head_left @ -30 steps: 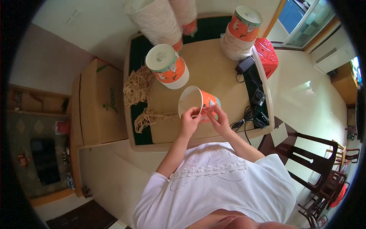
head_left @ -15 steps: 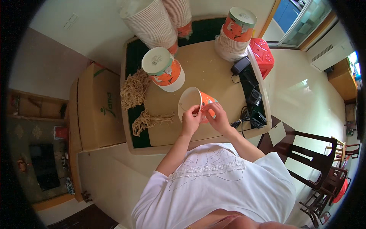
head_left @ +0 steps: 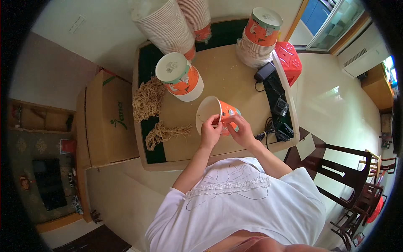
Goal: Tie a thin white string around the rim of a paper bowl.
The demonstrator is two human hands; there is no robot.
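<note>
A white paper bucket (head_left: 229, 110) with an orange printed band lies tilted on the table in front of me, its mouth facing left. My left hand (head_left: 211, 131) is closed on the near part of its rim, thumb and fingers pinched together. Against the outer wall, close to the left fingertips, my right hand (head_left: 240, 130) has its fingers bent and pinched; what is between them, if anything, is too small to make out. A thin line, perhaps a strand, shows inside the bucket's mouth. To the left lie a bundle of tan paper cord (head_left: 161, 133) and a larger tangled heap (head_left: 147, 98).
Upside-down paper buckets (head_left: 184, 84) stand behind on the left. Tall nested stacks (head_left: 166, 27) rise at the back, and another wrapped stack (head_left: 257, 46) at the back right. A black adapter (head_left: 264, 72) and cables (head_left: 273, 132) line the right edge. A cardboard box (head_left: 110, 119) adjoins the table.
My right hand's fingers have shifted slightly along the bucket's wall. The bucket and my left hand stay almost in place.
</note>
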